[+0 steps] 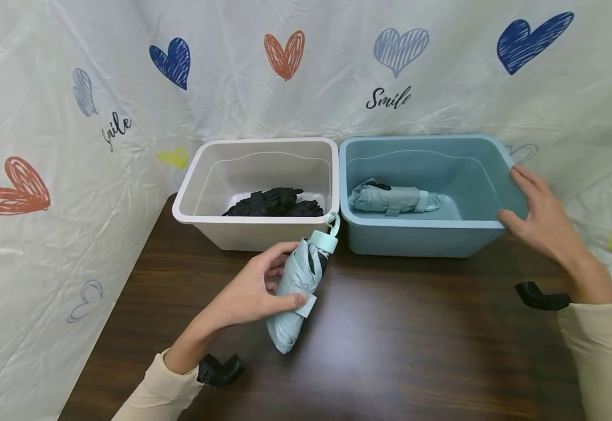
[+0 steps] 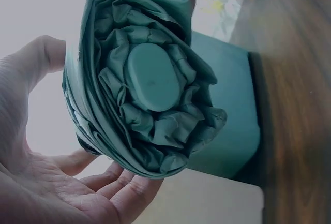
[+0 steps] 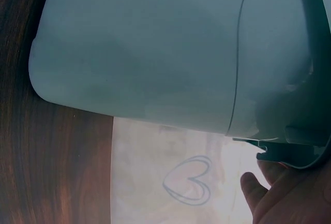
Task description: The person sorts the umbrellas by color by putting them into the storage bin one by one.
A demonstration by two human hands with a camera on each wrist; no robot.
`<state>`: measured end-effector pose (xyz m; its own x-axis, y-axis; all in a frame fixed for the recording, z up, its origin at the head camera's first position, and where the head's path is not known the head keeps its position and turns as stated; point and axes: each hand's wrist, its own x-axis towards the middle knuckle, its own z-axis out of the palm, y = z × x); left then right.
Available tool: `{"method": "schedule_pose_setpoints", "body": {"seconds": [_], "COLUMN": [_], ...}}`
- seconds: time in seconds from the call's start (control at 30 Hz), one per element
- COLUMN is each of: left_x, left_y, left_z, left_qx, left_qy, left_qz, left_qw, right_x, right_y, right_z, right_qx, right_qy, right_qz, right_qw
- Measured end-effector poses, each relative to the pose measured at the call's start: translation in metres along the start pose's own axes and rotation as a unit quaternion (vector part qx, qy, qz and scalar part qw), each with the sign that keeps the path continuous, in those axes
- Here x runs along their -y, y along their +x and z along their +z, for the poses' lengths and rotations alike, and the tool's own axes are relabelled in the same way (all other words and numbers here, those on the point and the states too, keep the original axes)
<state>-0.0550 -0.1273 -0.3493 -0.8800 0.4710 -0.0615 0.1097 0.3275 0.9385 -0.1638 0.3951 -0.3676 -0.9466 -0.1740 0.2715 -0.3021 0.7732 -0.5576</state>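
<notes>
My left hand [image 1: 257, 292] grips a folded light-blue umbrella [image 1: 296, 278] above the table, in front of the white bin [image 1: 232, 234]. The umbrella tilts, its pale handle and wrist loop up toward the bins. In the left wrist view the folded cloth of the umbrella [image 2: 152, 76] faces the camera, with the thumb on one side and fingers on the other. My right hand [image 1: 540, 216] holds the right rim of the blue bin [image 1: 411, 237]. Another folded light-blue umbrella [image 1: 390, 199] lies inside that bin. Black folded umbrellas [image 1: 271, 202] lie in the white bin.
Both bins stand side by side on a dark wooden table [image 1: 416, 327], against a white sheet [image 1: 337, 70] printed with hearts. The sheet also covers the left side. Black wrist cameras [image 1: 220, 370] sit on both wrists.
</notes>
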Motion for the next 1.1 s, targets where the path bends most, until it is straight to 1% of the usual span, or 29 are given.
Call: {"method": "schedule_pose_setpoints", "body": {"seconds": [0.13, 0.27, 0.4, 0.5, 0.6, 0.77, 0.83, 1.0, 1.1], "left_x": [-0.013, -0.026, -0.038, -0.045, -0.049, -0.052, -0.053, -0.056, -0.060], "left_y": [0.012, 0.026, 0.039, 0.049, 0.056, 0.066, 0.069, 0.080, 0.087], "left_z": [-0.010, -0.020, -0.030, -0.033, -0.035, -0.038, -0.040, -0.049, -0.052], "left_qx": [-0.001, -0.003, 0.001, 0.008, 0.015, 0.016, 0.012, 0.001, 0.001], "left_qy": [0.014, 0.015, 0.018, 0.012, -0.001, -0.004, 0.005, 0.038, 0.036], "left_qz": [0.019, 0.037, 0.044, 0.045, 0.048, 0.038, 0.034, 0.049, 0.057], "left_qw": [0.9997, 0.9992, 0.9989, 0.9989, 0.9987, 0.9991, 0.9993, 0.9981, 0.9977], "right_x": [-0.001, -0.001, 0.000, 0.001, 0.001, 0.000, 0.000, 0.000, 0.000], "right_y": [0.001, 0.001, 0.001, 0.000, 0.000, -0.002, -0.003, -0.002, -0.001], "right_z": [0.002, 0.002, 0.002, 0.003, 0.003, 0.001, 0.001, 0.002, 0.001], "right_qx": [-0.004, -0.007, -0.005, -0.004, -0.003, -0.007, -0.007, -0.003, -0.004], "right_qy": [0.002, 0.001, 0.002, 0.002, -0.001, -0.006, -0.009, -0.008, -0.004], "right_qz": [0.000, 0.000, 0.002, 0.005, 0.006, 0.003, -0.001, -0.004, -0.001], "right_qw": [1.000, 1.000, 1.000, 1.000, 1.000, 1.000, 1.000, 1.000, 1.000]}}
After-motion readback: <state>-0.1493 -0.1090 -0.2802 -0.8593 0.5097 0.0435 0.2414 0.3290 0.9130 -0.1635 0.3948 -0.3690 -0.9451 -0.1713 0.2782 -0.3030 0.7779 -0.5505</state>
